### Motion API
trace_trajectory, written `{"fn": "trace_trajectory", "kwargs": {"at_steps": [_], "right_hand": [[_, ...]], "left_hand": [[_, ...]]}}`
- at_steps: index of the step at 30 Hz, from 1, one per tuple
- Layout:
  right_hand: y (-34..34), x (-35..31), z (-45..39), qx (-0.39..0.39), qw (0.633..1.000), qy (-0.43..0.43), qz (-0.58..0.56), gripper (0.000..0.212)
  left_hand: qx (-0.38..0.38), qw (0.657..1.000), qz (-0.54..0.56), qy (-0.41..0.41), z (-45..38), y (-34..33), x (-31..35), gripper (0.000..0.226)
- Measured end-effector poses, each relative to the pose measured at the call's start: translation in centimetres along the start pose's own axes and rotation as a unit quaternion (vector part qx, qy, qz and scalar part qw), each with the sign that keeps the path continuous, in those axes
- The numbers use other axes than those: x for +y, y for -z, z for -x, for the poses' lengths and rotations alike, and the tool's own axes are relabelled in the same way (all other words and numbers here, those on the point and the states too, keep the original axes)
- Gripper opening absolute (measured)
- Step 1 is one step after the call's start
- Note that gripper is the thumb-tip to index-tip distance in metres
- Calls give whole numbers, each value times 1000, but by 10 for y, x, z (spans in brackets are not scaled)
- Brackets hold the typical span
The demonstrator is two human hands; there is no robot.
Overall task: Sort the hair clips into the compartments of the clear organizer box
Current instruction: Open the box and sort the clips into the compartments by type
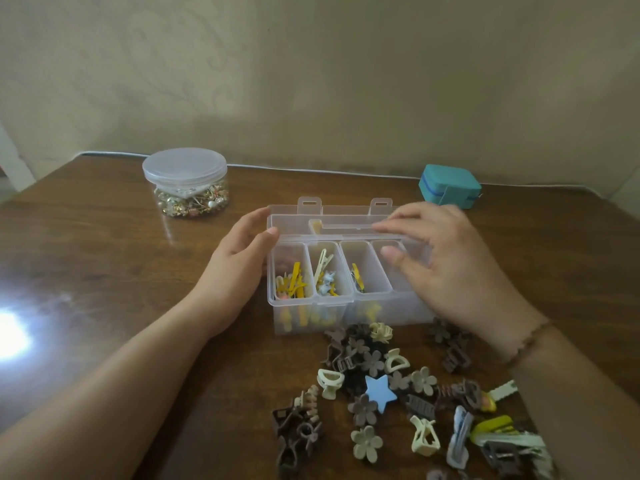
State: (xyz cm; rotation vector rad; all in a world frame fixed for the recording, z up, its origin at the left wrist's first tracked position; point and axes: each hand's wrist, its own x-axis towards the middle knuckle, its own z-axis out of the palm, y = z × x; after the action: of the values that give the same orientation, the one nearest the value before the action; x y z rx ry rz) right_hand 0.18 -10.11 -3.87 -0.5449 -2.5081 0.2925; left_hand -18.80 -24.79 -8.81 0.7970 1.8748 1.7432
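brown wooden desk (104, 258) against a beige wall. at frame centre sits the clear organizer box (346, 306), lid open; its three left compartments hold yellow and pale clips. my left hand (239, 268) rests against its left wall, fingers relaxed and straight. my right hand (446, 258) covers its right end, fingers loosely spread over the rim. loose hair clips (388, 393) lie heaped at lower right.

likely a home: wooden table (104, 254) against patterned wallpaper (173, 64).
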Motion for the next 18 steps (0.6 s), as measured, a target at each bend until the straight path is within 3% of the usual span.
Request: {"fn": "trace_trajectory", "kwargs": {"at_steps": [3, 8, 12, 18], "right_hand": [[25, 8, 8, 25, 999, -11, -41, 21], [77, 22, 22, -97, 993, -13, -70, 19], [99, 29, 27, -125, 988, 25, -88, 17], [91, 58, 70, -321, 945, 56, 38, 36]], "left_hand": [[0, 1000, -2, -1, 1, 0, 1, 40], [-3, 1000, -11, -8, 0, 1, 0, 41], [-19, 999, -40, -18, 1, 3, -1, 44], [-50, 996, -65, -37, 3, -1, -2, 50]]}}
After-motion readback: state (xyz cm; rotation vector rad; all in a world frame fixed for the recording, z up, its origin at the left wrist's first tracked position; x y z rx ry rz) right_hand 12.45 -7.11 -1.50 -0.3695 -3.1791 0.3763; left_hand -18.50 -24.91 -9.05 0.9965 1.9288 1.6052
